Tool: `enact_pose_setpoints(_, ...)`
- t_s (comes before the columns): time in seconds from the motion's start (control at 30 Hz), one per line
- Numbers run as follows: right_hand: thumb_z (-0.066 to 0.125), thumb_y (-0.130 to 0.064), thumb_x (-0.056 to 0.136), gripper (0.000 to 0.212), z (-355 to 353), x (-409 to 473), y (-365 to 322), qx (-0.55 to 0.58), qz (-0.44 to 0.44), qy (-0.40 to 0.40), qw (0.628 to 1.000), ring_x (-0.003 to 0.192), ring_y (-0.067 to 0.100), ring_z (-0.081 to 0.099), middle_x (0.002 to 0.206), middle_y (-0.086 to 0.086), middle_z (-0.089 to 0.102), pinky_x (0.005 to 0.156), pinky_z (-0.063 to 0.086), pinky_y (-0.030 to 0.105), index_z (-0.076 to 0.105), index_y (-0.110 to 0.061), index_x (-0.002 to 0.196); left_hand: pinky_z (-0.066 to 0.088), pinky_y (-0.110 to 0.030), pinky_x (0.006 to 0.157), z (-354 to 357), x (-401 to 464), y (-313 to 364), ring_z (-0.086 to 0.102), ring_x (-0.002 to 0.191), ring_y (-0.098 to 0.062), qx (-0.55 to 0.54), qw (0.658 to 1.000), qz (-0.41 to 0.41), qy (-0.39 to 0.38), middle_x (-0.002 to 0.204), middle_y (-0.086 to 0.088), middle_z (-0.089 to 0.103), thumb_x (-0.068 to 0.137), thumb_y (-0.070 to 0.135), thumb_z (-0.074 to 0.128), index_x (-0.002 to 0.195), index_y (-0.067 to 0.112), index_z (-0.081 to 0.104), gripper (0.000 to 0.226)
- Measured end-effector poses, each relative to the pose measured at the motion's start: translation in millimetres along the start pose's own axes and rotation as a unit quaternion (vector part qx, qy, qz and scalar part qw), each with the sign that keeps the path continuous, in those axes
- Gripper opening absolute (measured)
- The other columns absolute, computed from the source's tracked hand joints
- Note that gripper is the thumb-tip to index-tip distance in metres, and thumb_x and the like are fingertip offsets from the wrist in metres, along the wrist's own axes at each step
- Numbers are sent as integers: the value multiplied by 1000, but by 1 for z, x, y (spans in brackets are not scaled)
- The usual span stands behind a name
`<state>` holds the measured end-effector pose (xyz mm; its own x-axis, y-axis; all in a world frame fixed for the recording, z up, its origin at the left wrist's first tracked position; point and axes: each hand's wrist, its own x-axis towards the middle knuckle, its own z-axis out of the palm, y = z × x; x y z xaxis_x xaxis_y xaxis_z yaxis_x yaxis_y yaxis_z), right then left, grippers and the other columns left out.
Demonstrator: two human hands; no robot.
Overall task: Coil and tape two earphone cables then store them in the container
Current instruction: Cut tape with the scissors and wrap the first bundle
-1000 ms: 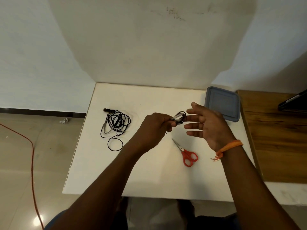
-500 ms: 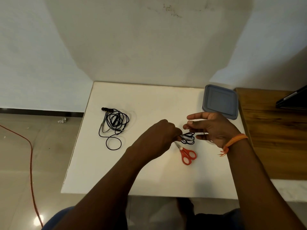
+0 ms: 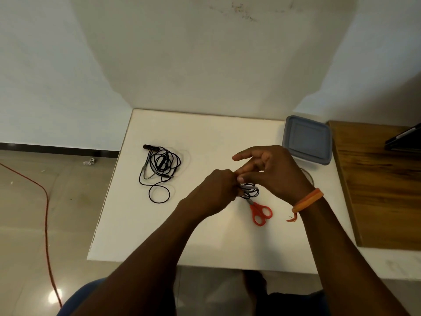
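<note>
A small coiled black earphone cable point(image 3: 250, 191) with a pale strip around it is held between both hands just above the white table point(image 3: 193, 236). My left hand point(image 3: 213, 192) pinches its left side. The lower fingers of my right hand point(image 3: 271, 169) press on the coil from above, while the index finger sticks out. A second black earphone cable point(image 3: 160, 167) lies loose and tangled on the table's left half. The grey lidded container point(image 3: 307, 140) stands shut at the table's far right corner.
Red-handled scissors point(image 3: 259, 213) lie on the table just below the held coil. A clear tape roll point(image 3: 309, 176) peeks out behind my right wrist. A wooden surface point(image 3: 382, 185) adjoins the table on the right. An orange cord point(image 3: 46, 206) runs across the floor at left.
Both hands came down toward the table with the coil, and my right hand's fingers, spread beside it before, have closed down onto it.
</note>
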<state>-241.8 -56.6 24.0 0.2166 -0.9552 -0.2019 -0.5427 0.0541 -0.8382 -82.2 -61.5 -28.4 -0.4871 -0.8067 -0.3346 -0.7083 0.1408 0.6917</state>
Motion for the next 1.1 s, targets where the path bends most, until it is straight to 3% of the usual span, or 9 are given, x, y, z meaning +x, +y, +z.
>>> enact_pose_setpoints(0.1,82,-3,71,40,5,0,-2,-11,-18,22,1000,72,6,72,86,1,75,74,58,20,70,-18,106,36,-23,47,-11,1,-2,53,57,-20,-164,979,-116,-19,75,-17,66,90,8,59,86,-6,71,19)
enact_pose_setpoints(0.23,85,-17,68,23,5,0,-1,-65,-59,73,993,78,5,69,115,-6,65,75,52,10,77,-16,90,32,-21,52,-30,-5,-2,43,50,-9,-402,894,-186,-72,65,-5,61,93,13,62,96,-7,69,21)
enact_pose_setpoints(0.4,83,-20,71,13,9,-1,-2,-105,-182,128,969,83,8,64,96,1,69,73,49,11,78,-12,79,44,-19,53,-48,-7,-7,49,53,-8,-570,789,-187,-136,71,-4,59,97,10,50,87,4,64,18)
enact_pose_setpoints(0.5,81,-16,73,13,12,-2,-4,-83,-219,176,956,85,9,64,92,5,70,76,52,16,77,-8,83,47,-19,56,-55,-8,-10,49,57,-10,-624,751,-156,-153,76,-5,58,91,11,53,86,3,65,15)
enact_pose_setpoints(0.67,80,-11,75,10,20,-2,-7,-120,-252,241,930,91,12,64,97,10,70,82,50,14,77,-5,83,50,-20,60,-61,-10,-14,49,61,-10,-660,726,-103,-166,82,-5,57,86,12,53,78,6,73,22)
enact_pose_setpoints(0.73,80,-12,76,9,24,-2,-6,-132,-251,269,921,94,19,64,101,12,67,82,52,21,76,-5,80,50,-20,60,-61,-10,-14,49,62,-9,-680,713,-90,-148,80,-4,58,86,11,52,87,2,71,20)
enact_pose_setpoints(0.83,79,-12,78,9,32,-2,-7,-189,-251,334,889,88,29,57,95,17,60,71,51,36,74,-5,74,46,-19,59,-57,-7,-10,49,62,-9,-721,680,-72,-115,77,-4,58,86,10,53,99,-2,66,22)
enact_pose_setpoints(0.9,76,-12,81,9,34,-1,-6,-236,-263,351,867,82,28,55,88,16,60,66,47,36,74,-4,76,44,-18,58,-52,-6,-6,47,61,-9,-736,667,-59,-102,76,-3,58,86,11,53,96,-1,70,23)
enact_pose_setpoints(1.1,66,-12,88,11,29,-2,14,-312,-293,295,854,75,30,67,86,14,71,67,56,37,74,-4,90,42,-21,55,-49,-6,-3,41,58,-9,-706,702,-14,-91,74,0,55,91,17,50,93,7,64,17)
